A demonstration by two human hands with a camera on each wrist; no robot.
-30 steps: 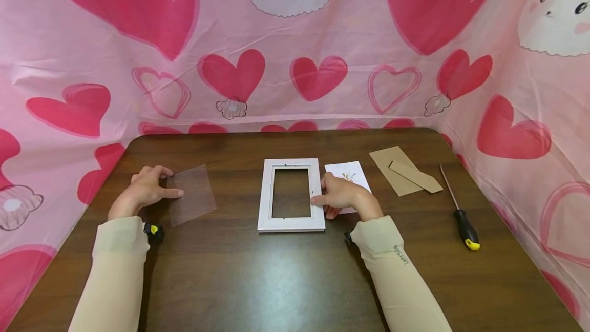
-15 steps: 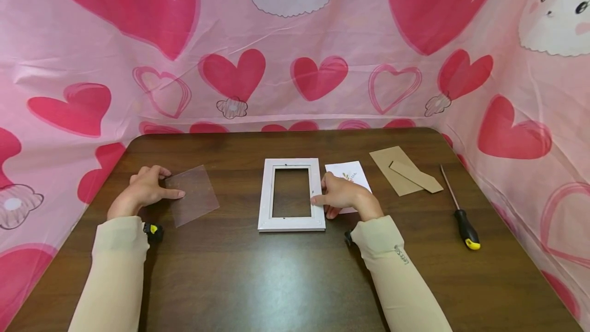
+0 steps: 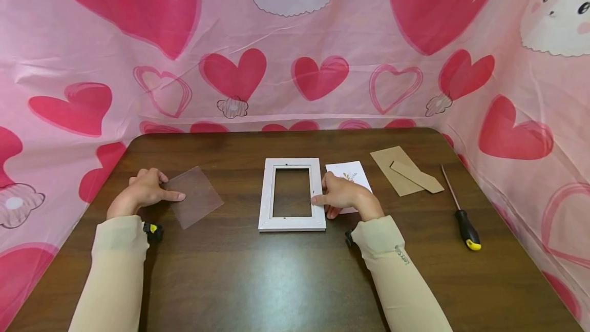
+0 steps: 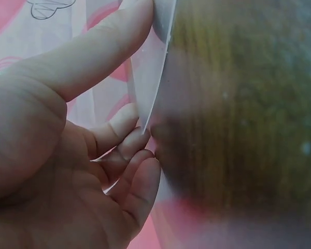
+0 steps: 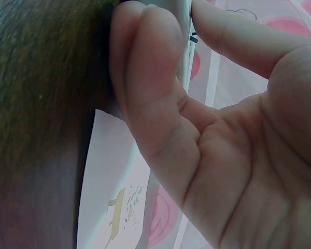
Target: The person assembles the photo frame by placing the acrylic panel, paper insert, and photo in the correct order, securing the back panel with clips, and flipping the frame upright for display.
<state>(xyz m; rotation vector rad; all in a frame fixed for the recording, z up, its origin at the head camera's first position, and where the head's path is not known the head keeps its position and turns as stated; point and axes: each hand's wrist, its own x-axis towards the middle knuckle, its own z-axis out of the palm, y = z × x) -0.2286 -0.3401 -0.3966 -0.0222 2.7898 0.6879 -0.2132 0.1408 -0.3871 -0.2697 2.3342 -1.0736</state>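
A clear plastic sheet point(image 3: 197, 198) is pinched at its left edge by my left hand point(image 3: 146, 188), the thumb lying over it. In the left wrist view the sheet's edge point(image 4: 163, 67) runs between the thumb and the other fingers. My right hand point(image 3: 343, 193) grips the right side of a white picture frame point(image 3: 266, 193), thumb on top. The frame's opening shows bare wood. Curled fingers point(image 5: 155, 67) press at the frame's edge in the right wrist view. Partly hidden behind that hand lies a white card point(image 3: 338, 169) with a small printed design.
Right of the card lies a brown backing board point(image 3: 387, 160) with a brown strip point(image 3: 417, 175) across it. A screwdriver point(image 3: 466, 227) with a black and yellow handle lies farther right. Pink heart-patterned cloth point(image 3: 286, 86) surrounds the far sides of the brown wooden table point(image 3: 221, 281).
The clear sheet has turned in my left hand, its near corner swinging to the right. My right hand and the frame stay where they were.
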